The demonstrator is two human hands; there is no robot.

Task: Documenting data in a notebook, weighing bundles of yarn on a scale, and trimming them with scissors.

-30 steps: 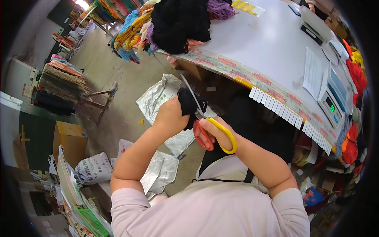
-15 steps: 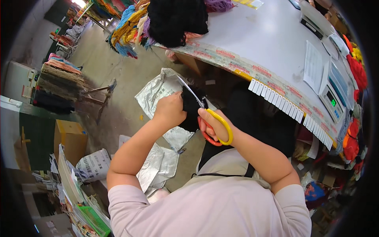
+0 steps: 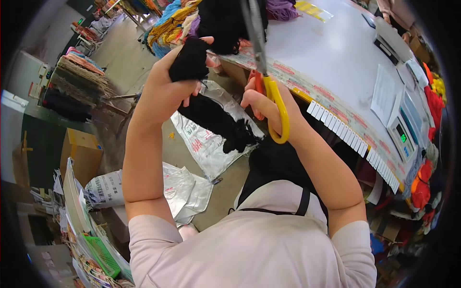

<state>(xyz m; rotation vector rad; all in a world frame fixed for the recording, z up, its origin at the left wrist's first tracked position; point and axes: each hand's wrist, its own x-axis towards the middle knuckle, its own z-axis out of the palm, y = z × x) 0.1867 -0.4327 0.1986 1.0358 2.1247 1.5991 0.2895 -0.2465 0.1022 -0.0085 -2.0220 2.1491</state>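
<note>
My left hand (image 3: 165, 86) is raised and closed round a bunch of black yarn (image 3: 191, 61). Below that hand, more black yarn (image 3: 211, 117) hangs or lies over a white woven sack (image 3: 204, 156); whether the two are one skein I cannot tell. My right hand (image 3: 269, 103) grips a pair of scissors (image 3: 277, 115) with one yellow and one red handle loop. Their blades point up and away, beside a pile of black yarn (image 3: 223, 21) on the table. The blades look close together, though blurred.
A white table (image 3: 317, 53) curves along the right, with white tags (image 3: 341, 127) on its edge and a digital scale (image 3: 401, 132). Coloured yarn skeins (image 3: 170, 29) hang at its far left corner. A cardboard box (image 3: 81, 156) stands at left. Another person (image 3: 396, 12) is at far right.
Both hands have risen and moved away from my body. They have separated, the left carrying black yarn and the right the scissors. More of the sack and the yarn over it shows.
</note>
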